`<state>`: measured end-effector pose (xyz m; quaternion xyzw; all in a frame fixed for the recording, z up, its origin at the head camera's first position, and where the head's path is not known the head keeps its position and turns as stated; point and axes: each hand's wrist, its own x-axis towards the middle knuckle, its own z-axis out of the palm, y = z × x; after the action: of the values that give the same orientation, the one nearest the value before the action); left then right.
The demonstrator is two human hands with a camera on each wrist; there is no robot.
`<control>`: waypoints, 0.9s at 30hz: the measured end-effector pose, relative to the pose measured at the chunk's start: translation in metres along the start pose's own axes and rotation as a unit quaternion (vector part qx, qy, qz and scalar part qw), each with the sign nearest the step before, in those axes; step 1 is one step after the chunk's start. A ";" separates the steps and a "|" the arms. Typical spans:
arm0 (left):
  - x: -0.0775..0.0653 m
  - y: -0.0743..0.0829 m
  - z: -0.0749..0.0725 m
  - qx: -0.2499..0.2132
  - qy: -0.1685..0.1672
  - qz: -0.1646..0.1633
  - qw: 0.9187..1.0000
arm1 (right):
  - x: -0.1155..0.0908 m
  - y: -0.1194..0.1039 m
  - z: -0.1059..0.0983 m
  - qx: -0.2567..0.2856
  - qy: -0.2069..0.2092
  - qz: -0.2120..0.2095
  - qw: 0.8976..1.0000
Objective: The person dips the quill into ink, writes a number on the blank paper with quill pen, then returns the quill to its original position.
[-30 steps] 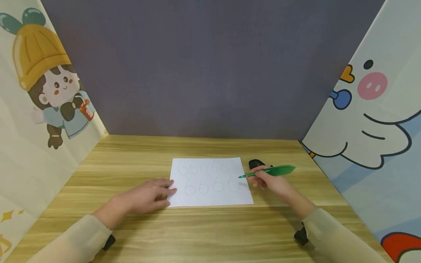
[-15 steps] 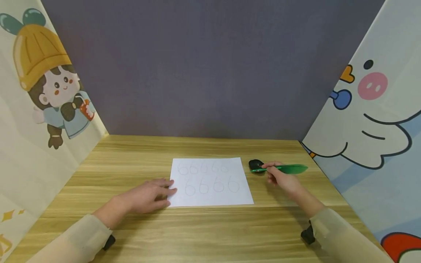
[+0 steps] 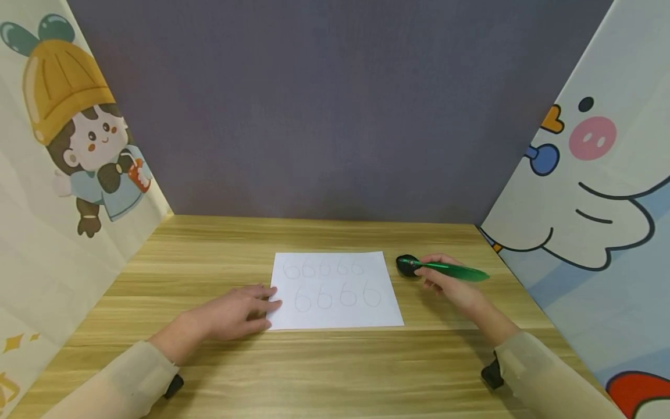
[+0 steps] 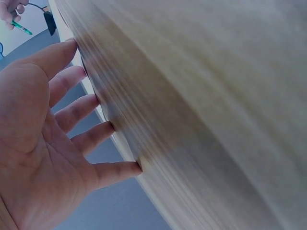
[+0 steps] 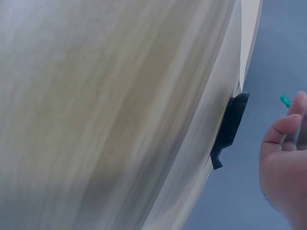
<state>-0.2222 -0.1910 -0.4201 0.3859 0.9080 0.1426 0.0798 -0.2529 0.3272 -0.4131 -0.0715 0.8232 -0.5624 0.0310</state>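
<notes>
A green feather-shaped pen (image 3: 463, 272) is pinched between the thumb and fingers of my right hand (image 3: 452, 286). Its tip points left, over a small black stand-like object (image 3: 406, 265) on the table; in the right wrist view the pen tip (image 5: 285, 100) is apart from that object (image 5: 231, 125). White paper (image 3: 335, 317) lies flat, bearing two rows of handwritten 6-like figures. My left hand (image 3: 238, 314) rests at the paper's left edge, fingers spread and fairly straight. The left wrist view shows its fingertips (image 4: 135, 167) touching down on the surface.
The wood-grain table (image 3: 314, 372) ends at a dark grey panel (image 3: 324, 116) behind. Side walls with cartoon prints flank it, a figure in a yellow hat (image 3: 68, 93) left and a white character (image 3: 591, 203) right.
My right hand has moved right, off the paper's edge, carrying the pen until its tip is over the black object. The pen has tilted slightly. My left hand and the paper have stayed put.
</notes>
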 end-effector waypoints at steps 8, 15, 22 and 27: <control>0.001 -0.001 0.001 0.004 -0.002 0.001 1.000 | -0.002 0.004 -0.003 0.027 -0.038 -0.071 0.996; 0.000 -0.002 0.001 -0.004 -0.005 -0.008 1.000 | 0.000 0.012 -0.003 0.023 -0.052 -0.075 0.996; 0.000 -0.004 0.003 -0.008 -0.008 -0.014 1.000 | -0.001 0.016 -0.004 0.072 -0.085 -0.099 0.989; 0.000 -0.003 0.003 -0.008 -0.005 -0.009 1.000 | -0.002 0.011 -0.002 0.082 -0.067 -0.059 0.993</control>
<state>-0.2238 -0.1923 -0.4236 0.3779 0.9097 0.1472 0.0891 -0.2520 0.3335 -0.4221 -0.1546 0.7646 -0.6229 0.0588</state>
